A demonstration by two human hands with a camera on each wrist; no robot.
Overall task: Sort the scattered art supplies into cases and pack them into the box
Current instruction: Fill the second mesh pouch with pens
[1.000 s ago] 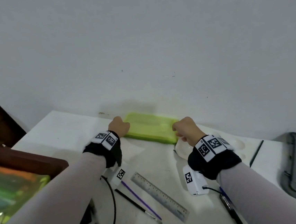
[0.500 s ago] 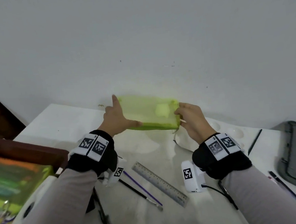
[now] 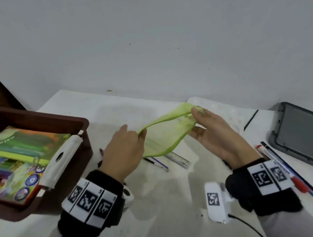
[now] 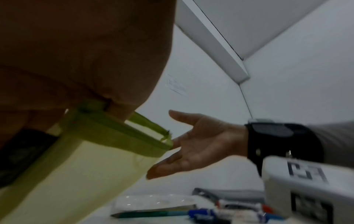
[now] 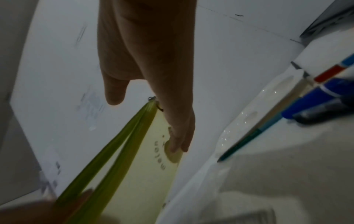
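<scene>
I hold a translucent lime-green zip pouch (image 3: 165,134) up above the white table (image 3: 160,204), in the middle of the head view, between my two hands. My left hand (image 3: 123,153) pinches the pouch's left end, thumb and fingers curled over its upper edge. My right hand (image 3: 213,133) is at the other end, palm up with the fingers fairly straight under the pouch and the thumb on top of its corner; in the left wrist view that palm looks spread and relaxed, touching the end of the zip.

The pouch is thin, soft plastic, see-through enough that the table shows pale through it. Its top is a darker green zip band, and the two sides of that band stand apart, so the mouth gapes in a long narrow slit. In the right wrist view the zip's small metal pull sits at the end next to my right fingers (image 5: 178,142), and the word "melon" is printed in grey on the pouch's side beside a pale round patch. The body sags and twists between my hands. I cannot tell if anything lies inside.

At the left edge of the head view stands a dark brown box (image 3: 37,120) with colourful cases in it. Below the pouch lie a clear ruler (image 3: 178,159) and a thin purple pen (image 3: 160,163). At lower right lie red and blue pens (image 3: 291,178), beside a grey lid (image 3: 306,134) at the right edge.
</scene>
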